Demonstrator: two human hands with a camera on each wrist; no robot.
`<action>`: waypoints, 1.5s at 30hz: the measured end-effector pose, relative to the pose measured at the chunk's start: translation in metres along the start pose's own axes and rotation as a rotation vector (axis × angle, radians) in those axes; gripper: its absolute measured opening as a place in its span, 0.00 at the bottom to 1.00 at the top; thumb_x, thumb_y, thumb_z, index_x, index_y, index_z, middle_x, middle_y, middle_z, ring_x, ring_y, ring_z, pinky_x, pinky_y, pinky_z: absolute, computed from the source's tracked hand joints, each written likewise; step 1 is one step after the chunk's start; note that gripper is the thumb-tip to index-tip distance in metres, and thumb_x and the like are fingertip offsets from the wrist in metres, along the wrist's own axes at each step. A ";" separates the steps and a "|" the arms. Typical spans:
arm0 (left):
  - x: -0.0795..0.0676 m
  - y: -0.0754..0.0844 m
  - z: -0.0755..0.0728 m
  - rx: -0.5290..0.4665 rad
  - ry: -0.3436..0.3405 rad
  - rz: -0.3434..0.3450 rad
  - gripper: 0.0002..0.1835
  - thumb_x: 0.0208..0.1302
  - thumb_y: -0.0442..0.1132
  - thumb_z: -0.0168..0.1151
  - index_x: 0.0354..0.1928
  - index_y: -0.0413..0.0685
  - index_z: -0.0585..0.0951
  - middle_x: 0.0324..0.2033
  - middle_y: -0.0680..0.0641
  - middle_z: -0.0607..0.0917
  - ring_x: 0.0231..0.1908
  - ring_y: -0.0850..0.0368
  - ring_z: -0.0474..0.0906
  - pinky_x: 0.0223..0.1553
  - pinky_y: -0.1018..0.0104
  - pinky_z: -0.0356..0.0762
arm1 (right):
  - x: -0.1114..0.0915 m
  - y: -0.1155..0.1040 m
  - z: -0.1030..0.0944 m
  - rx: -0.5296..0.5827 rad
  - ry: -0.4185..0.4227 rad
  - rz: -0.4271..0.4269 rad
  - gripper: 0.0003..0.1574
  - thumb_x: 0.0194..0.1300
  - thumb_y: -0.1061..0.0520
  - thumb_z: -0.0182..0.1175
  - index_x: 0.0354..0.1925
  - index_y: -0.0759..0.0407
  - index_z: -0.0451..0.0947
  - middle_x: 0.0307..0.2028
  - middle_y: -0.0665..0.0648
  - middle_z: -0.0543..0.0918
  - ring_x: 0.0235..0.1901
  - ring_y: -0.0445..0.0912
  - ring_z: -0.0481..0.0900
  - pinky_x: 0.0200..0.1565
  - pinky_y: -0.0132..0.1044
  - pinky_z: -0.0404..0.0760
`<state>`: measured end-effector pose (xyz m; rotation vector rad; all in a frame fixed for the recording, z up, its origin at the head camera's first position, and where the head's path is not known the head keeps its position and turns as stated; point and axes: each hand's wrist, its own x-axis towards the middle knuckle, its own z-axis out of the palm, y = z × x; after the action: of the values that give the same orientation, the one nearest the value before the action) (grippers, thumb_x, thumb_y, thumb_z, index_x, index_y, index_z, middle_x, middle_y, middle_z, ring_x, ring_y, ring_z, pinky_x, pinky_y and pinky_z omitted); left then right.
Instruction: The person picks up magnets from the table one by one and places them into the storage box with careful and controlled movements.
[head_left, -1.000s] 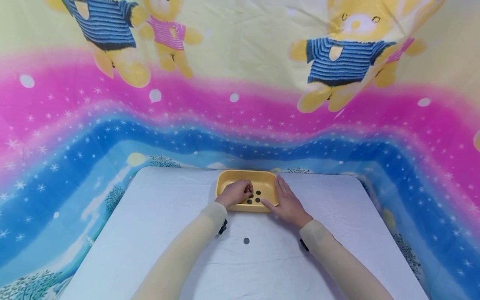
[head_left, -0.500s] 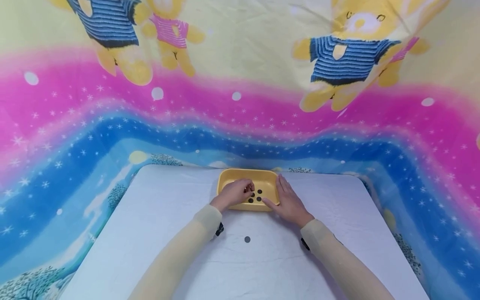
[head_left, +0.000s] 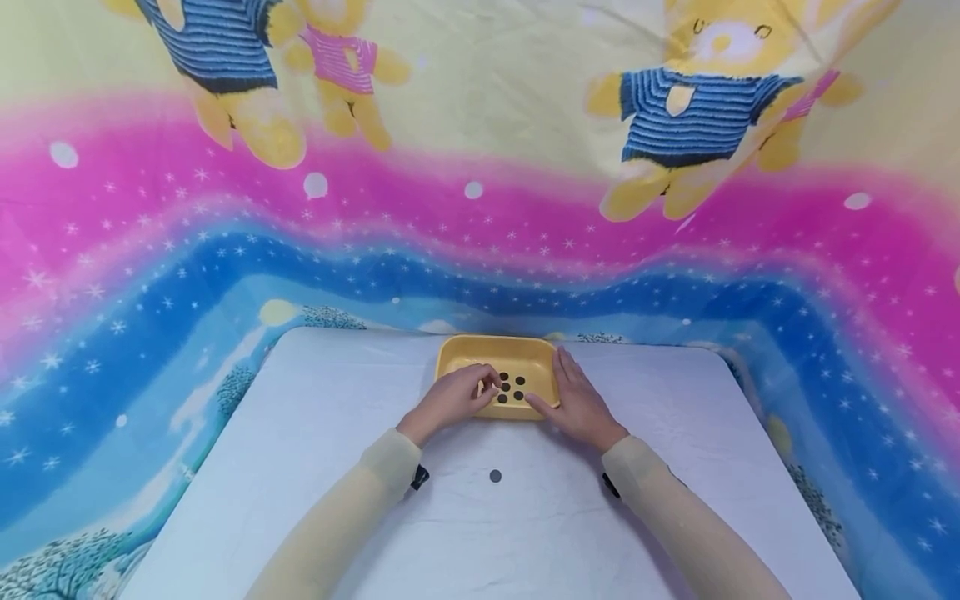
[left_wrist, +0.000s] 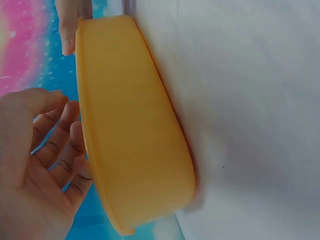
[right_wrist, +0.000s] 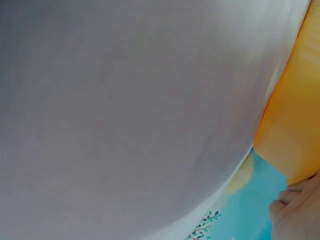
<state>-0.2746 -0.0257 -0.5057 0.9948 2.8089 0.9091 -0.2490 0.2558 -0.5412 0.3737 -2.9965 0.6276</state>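
Observation:
A yellow rectangular box (head_left: 525,344) with an open top stands at the table's far edge. Several small dark round discs (head_left: 520,381) lie on its floor. My left hand (head_left: 450,396) hovers over the box's near left side, fingers loosely bent. In the left wrist view, no object shows between the thumb and fingers of that hand (left_wrist: 45,150), which are beside the box's rim. My right hand (head_left: 583,408) rests against the box's right end, its fingers straight along the outside and its thumb at the near rim. One more dark disc (head_left: 495,476) lies on the table in front of the box.
A white cloth covers the table (head_left: 600,517). Behind and around it hangs a colourful curtain (head_left: 480,225) printed with bears and snowflakes, close to the back of the box.
My left hand has drawn back left and toward me from over the discs, its fingers loosening. Another disc on the box floor has come into sight. The right hand stays at the box's end.

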 end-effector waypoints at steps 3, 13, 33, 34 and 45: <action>-0.009 0.001 -0.002 -0.008 0.026 0.024 0.07 0.79 0.45 0.64 0.53 0.56 0.85 0.41 0.59 0.85 0.37 0.61 0.81 0.42 0.64 0.81 | 0.001 0.000 0.000 -0.003 -0.001 -0.003 0.74 0.72 0.14 0.46 0.86 0.63 0.34 0.87 0.64 0.36 0.86 0.57 0.36 0.83 0.57 0.47; -0.037 0.005 0.000 0.023 0.013 0.115 0.04 0.77 0.43 0.67 0.50 0.59 0.85 0.40 0.60 0.86 0.39 0.65 0.80 0.42 0.67 0.82 | 0.003 0.002 0.002 -0.010 0.007 -0.013 0.73 0.72 0.15 0.45 0.86 0.64 0.34 0.86 0.63 0.35 0.86 0.59 0.38 0.83 0.55 0.46; -0.058 0.003 0.028 0.046 -0.129 0.125 0.04 0.76 0.49 0.69 0.48 0.63 0.85 0.37 0.65 0.84 0.33 0.71 0.76 0.38 0.72 0.79 | 0.000 -0.001 0.000 0.004 0.001 0.000 0.73 0.73 0.16 0.47 0.86 0.65 0.34 0.86 0.63 0.35 0.86 0.58 0.35 0.84 0.56 0.45; -0.059 0.003 0.029 0.053 -0.133 0.126 0.04 0.76 0.48 0.69 0.48 0.63 0.85 0.37 0.65 0.84 0.33 0.71 0.76 0.38 0.72 0.79 | 0.000 -0.001 0.000 0.005 -0.001 -0.001 0.73 0.73 0.16 0.47 0.86 0.64 0.33 0.86 0.63 0.34 0.86 0.58 0.35 0.84 0.56 0.45; -0.064 0.003 0.038 0.143 -0.188 0.175 0.07 0.73 0.47 0.71 0.50 0.62 0.87 0.39 0.64 0.84 0.39 0.72 0.78 0.46 0.72 0.80 | 0.002 0.000 0.002 -0.006 0.000 0.001 0.72 0.74 0.18 0.48 0.86 0.64 0.34 0.87 0.65 0.37 0.86 0.60 0.39 0.84 0.55 0.46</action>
<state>-0.2140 -0.0417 -0.5462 1.2877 2.6922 0.5960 -0.2509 0.2551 -0.5428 0.3720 -2.9982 0.6190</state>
